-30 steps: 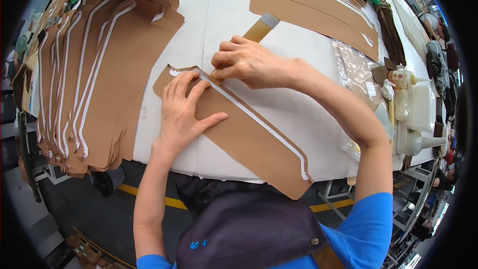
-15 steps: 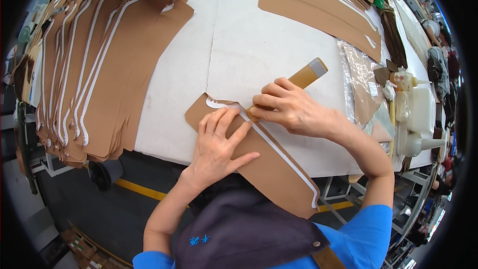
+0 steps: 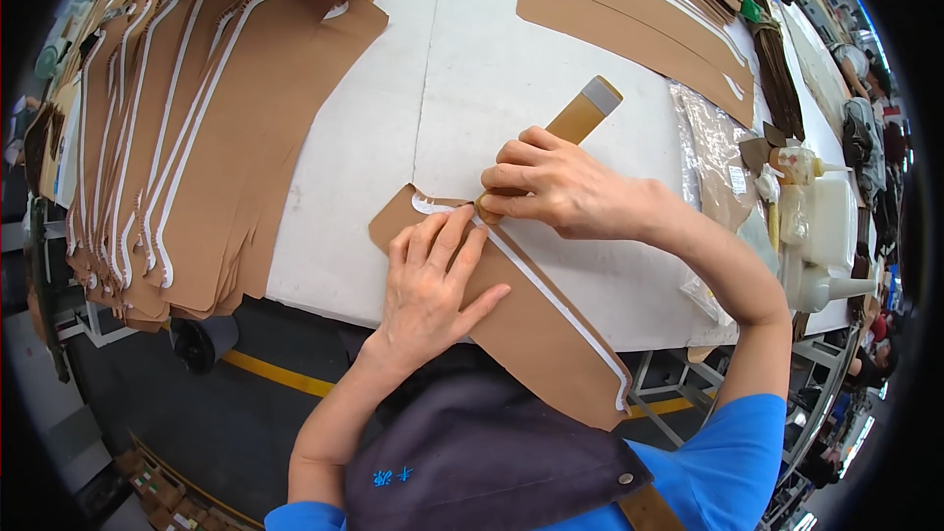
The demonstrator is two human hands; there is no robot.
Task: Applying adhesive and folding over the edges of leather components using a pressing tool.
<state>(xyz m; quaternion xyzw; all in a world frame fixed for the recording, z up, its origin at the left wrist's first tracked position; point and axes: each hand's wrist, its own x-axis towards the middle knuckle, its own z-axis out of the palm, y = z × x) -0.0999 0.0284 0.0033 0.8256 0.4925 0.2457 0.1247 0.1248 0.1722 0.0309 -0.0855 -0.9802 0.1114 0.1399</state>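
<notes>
A long brown leather-like panel (image 3: 541,349) lies slantwise on the table in front of me, its near end reaching past the table's front edge. A white strip (image 3: 551,285) runs along its right edge and curves at the far end. My left hand (image 3: 423,280) rests on the panel with fingers spread, fingertips close to the strip. In my right hand (image 3: 565,187) is a flat tan bar-shaped tool (image 3: 578,118) with a grey band near its upper end. Its lower end is at the panel's edge beside my left fingertips, partly hidden by my fingers.
Fanned brown panels with white strips (image 3: 261,118) are piled at left on the white table (image 3: 462,49). Another stack (image 3: 629,34) lies far right. At right are a plastic-wrapped packet (image 3: 713,152) and white squeeze bottles (image 3: 828,221). A dark bin (image 3: 205,342) stands below the table.
My right hand has moved a little up and left along the panel's edge, and the tool's upper end has swung left and away from me. My left hand has barely moved.
</notes>
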